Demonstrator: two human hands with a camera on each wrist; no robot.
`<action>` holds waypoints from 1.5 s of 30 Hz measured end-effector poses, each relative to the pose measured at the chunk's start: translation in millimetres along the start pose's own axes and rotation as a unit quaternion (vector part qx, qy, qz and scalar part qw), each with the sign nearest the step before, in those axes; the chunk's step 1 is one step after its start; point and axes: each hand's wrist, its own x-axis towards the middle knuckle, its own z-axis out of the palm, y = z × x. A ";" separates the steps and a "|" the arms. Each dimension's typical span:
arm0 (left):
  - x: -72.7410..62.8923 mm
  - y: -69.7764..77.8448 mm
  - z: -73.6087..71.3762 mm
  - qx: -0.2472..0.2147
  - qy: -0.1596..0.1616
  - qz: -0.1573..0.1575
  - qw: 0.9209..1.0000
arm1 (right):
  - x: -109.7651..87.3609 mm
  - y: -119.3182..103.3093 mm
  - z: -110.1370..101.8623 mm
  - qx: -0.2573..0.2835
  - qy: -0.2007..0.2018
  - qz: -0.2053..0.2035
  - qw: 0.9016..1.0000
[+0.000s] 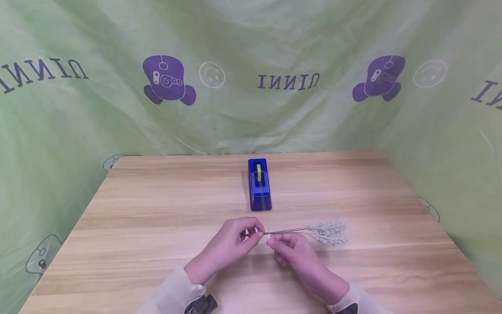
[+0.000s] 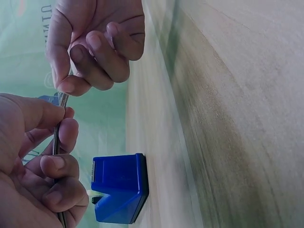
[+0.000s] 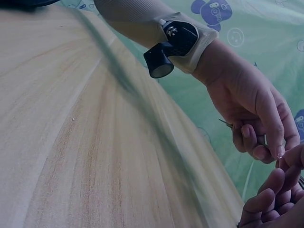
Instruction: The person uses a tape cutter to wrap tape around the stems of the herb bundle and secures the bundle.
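Note:
My left hand [image 1: 231,240] grips the thin brown stems [image 1: 288,230] of a small bunch of dried flowers. Its pale, fluffy heads [image 1: 328,231] point right, past my other hand. In the left wrist view the stems [image 2: 56,140] run through the curled fingers. Thumb and forefinger of my right hand [image 1: 298,257] pinch a small clear strip, apparently tape [image 2: 62,99], against the stems close to the left fingertips. In the right wrist view the left hand [image 3: 251,109] meets the right hand [image 3: 273,204] at the frame's edge; the flower heads are out of sight there.
Beyond the hands, a blue tape dispenser [image 1: 260,198] with a yellowish roll [image 1: 259,172] stands on the wood-grain table [image 1: 157,209]. Green printed cloth [image 1: 243,117] hangs around the back and sides. A dark wrist camera [image 3: 161,61] sits on the left sleeve.

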 end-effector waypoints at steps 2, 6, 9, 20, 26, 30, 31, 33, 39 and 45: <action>-0.3 0.3 0.0 0.001 0.000 -0.001 1.000 | 0.3 -0.1 0.5 -0.005 0.000 0.000 1.000; -0.8 -0.2 0.6 0.003 -0.001 -0.003 1.000 | 1.1 0.3 1.2 -0.013 0.000 -0.004 1.000; -1.1 -0.5 1.2 0.000 -0.001 -0.002 1.000 | 1.9 1.0 1.9 -0.018 0.005 -0.006 1.000; -2.8 -1.1 4.2 -0.004 0.012 -0.004 1.000 | 5.9 4.8 5.6 -0.020 0.026 -0.004 0.999; -3.2 -1.5 8.1 0.007 0.038 -0.009 0.999 | 6.5 3.8 7.3 -0.028 0.033 0.000 0.999; -4.2 -1.1 10.1 0.014 0.058 -0.013 0.998 | 7.2 3.2 8.0 -0.037 0.035 -0.002 0.999; -4.5 -0.9 10.3 0.015 0.061 -0.016 0.998 | 7.3 3.2 8.2 -0.039 0.036 -0.003 0.999; -5.2 -0.8 10.7 0.018 0.067 -0.017 0.997 | 7.5 3.1 8.5 -0.042 0.035 -0.004 0.998; -6.3 -4.0 12.6 0.014 0.072 0.016 0.997 | 8.2 3.0 7.5 -0.038 0.026 -0.014 0.999; -7.1 -6.8 14.0 -0.003 0.077 0.043 0.996 | 8.7 3.3 7.1 -0.026 0.024 -0.015 0.999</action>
